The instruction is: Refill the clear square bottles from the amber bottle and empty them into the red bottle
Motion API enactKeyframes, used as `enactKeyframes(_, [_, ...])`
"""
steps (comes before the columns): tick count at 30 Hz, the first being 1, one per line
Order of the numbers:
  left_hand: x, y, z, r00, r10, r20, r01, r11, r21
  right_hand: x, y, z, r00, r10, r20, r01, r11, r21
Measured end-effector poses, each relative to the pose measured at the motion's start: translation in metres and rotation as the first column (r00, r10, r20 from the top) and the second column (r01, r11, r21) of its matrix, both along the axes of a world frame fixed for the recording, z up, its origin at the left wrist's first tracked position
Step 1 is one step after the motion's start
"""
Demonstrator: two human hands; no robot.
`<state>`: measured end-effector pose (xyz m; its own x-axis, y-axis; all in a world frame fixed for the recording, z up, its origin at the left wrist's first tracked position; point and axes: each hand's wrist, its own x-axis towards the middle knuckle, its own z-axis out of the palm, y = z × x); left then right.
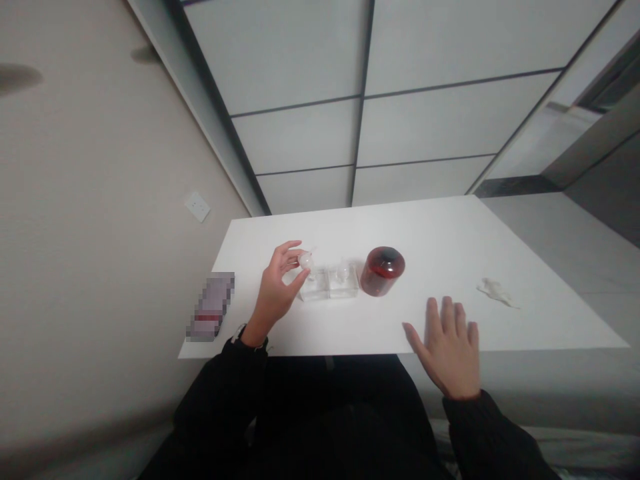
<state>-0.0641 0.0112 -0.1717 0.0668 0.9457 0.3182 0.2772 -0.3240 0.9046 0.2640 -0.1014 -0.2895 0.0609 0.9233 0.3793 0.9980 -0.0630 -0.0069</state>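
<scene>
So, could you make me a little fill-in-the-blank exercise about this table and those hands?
1. The left hand holds a small clear object, while the right hand holds ____.
2. As pictured, the red container stands to the ____ of the clear box.
3. The tabletop is coloured ____.
4. The person's sleeves are coloured ____.

Missing words: nothing; right; white; black.
</scene>
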Motion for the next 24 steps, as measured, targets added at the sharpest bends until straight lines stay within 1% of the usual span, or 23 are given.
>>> enactKeyframes(5, [0.0004, -0.0012, 0.0032, 0.999, 0.035, -0.001, -0.035, 0.998, -0.052, 0.0003, 0.0, -0.0005, 1.0, 0.002, 0.006, -0.002, 1.0, -0.005])
enactKeyframes(8, [0.0012, -0.0026, 0.0046, 1.0, 0.021, 0.021, -0.019, 0.995, -0.1, 0.0009, 0.0003, -0.0012, 1.0, -0.003, 0.008, 0.003, 1.0, -0.004])
enactKeyframes(11, [0.0019, -0.0024, 0.004, 0.999, 0.022, 0.035, -0.019, 0.995, -0.098, 0.0013, 0.0005, -0.0018, 1.0, -0.004, -0.003, 0.004, 1.0, -0.007])
enactKeyframes(17, [0.0014, 0.0006, 0.0028, 0.992, 0.103, 0.075, -0.092, 0.985, -0.144, 0.0008, 0.0002, -0.001, 1.0, 0.001, -0.005, -0.001, 1.0, 0.003])
enactKeyframes(20, [0.0015, 0.0003, 0.0025, 0.988, 0.134, 0.076, -0.124, 0.984, -0.129, 0.0006, 0.0001, -0.0007, 1.0, 0.004, -0.005, -0.004, 1.0, 0.002])
enactKeyframes(24, [0.003, -0.0013, 0.0004, 0.979, 0.205, 0.02, -0.204, 0.978, -0.034, 0.0008, 0.0002, -0.001, 1.0, 0.0, -0.012, 0.0, 1.0, -0.001])
